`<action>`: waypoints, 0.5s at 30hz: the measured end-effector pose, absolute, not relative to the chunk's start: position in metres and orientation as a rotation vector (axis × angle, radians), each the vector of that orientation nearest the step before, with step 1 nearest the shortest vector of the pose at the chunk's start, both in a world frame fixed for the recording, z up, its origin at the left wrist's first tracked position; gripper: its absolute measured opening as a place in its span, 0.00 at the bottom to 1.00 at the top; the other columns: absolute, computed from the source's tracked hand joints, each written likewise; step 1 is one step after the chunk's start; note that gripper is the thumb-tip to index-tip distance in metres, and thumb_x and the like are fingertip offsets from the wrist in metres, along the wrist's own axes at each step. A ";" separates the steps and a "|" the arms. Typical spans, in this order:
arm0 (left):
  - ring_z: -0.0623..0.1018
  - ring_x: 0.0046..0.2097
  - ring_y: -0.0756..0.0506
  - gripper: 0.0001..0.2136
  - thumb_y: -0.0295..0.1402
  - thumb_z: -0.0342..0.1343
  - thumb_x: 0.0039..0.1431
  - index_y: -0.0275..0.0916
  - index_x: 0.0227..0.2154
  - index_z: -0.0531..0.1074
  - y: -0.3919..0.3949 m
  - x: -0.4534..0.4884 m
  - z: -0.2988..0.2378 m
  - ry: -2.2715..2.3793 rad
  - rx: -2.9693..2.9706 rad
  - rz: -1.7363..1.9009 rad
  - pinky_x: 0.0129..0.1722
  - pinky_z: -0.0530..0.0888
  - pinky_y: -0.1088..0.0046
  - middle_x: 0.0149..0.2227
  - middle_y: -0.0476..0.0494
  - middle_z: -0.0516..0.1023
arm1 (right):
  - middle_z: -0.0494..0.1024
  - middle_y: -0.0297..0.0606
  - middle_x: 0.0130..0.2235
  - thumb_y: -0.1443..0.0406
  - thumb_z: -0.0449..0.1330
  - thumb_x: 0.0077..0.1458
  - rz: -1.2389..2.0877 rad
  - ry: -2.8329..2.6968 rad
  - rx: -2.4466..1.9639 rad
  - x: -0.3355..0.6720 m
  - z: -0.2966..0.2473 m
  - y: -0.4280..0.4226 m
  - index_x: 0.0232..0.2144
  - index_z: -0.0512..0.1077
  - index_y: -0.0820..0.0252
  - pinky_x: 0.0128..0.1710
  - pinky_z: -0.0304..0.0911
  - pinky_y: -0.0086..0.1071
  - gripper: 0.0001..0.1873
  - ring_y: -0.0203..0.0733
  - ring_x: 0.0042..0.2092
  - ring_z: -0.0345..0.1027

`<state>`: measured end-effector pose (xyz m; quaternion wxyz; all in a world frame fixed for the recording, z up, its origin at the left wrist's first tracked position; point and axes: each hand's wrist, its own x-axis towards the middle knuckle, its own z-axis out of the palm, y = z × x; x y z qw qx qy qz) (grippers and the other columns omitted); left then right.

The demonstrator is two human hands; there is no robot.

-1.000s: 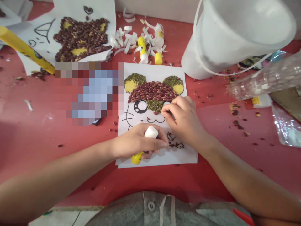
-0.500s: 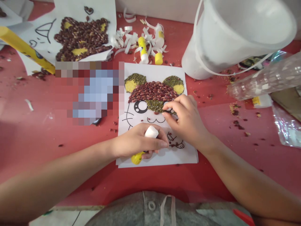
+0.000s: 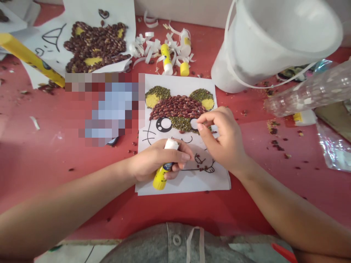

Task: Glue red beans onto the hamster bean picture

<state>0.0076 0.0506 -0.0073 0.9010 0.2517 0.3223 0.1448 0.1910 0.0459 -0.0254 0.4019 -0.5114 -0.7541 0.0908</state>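
In my left hand (image 3: 161, 157) is a yellow glue stick (image 3: 161, 177), its white end pointing up and away from me. That hand hovers over the lower part of a white paper (image 3: 175, 184) with a hamster drawing. My right hand (image 3: 223, 135) is closed, thumb and forefinger pinched together over the drawing's right eye; anything between the tips is too small to see. Red beans (image 3: 179, 106) cover the top of the head. Green mung beans (image 3: 181, 123) fill the ears' rims and the strip between the eyes. The inner ears are yellow.
A white bucket (image 3: 246, 47) stands at the back right, beside a clear plastic bottle (image 3: 309, 91). Glue sticks (image 3: 166, 58) and paper shreds lie at the back. Another bean picture (image 3: 95, 47) is at the back left, near a blurred-out patch (image 3: 112, 109). Loose beans dot the red table (image 3: 49, 153).
My right hand has shifted slightly right, uncovering more of the right eye. My left hand has moved a little toward me and tilted, showing more of the glue stick.
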 end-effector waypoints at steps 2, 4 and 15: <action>0.64 0.16 0.57 0.02 0.25 0.59 0.43 0.33 0.24 0.72 0.051 0.007 -0.007 0.670 0.511 0.294 0.12 0.61 0.85 0.17 0.52 0.69 | 0.68 0.35 0.31 0.70 0.54 0.55 0.339 -1.889 -1.224 0.191 -0.021 0.044 0.31 0.67 0.58 0.35 0.61 0.35 0.04 0.38 0.33 0.63; 0.64 0.16 0.57 0.02 0.25 0.59 0.43 0.33 0.23 0.72 0.052 0.007 -0.007 0.663 0.525 0.275 0.12 0.61 0.85 0.16 0.52 0.69 | 0.69 0.34 0.30 0.70 0.54 0.56 0.497 -1.916 -1.138 0.189 -0.016 0.042 0.31 0.68 0.58 0.34 0.62 0.33 0.04 0.36 0.33 0.64; 0.64 0.14 0.57 0.06 0.26 0.59 0.44 0.32 0.19 0.67 0.049 0.009 -0.008 0.663 0.616 0.258 0.11 0.60 0.84 0.17 0.53 0.67 | 0.69 0.32 0.29 0.71 0.55 0.57 0.742 -2.030 -0.991 0.181 -0.004 0.033 0.30 0.68 0.60 0.29 0.62 0.26 0.05 0.30 0.31 0.64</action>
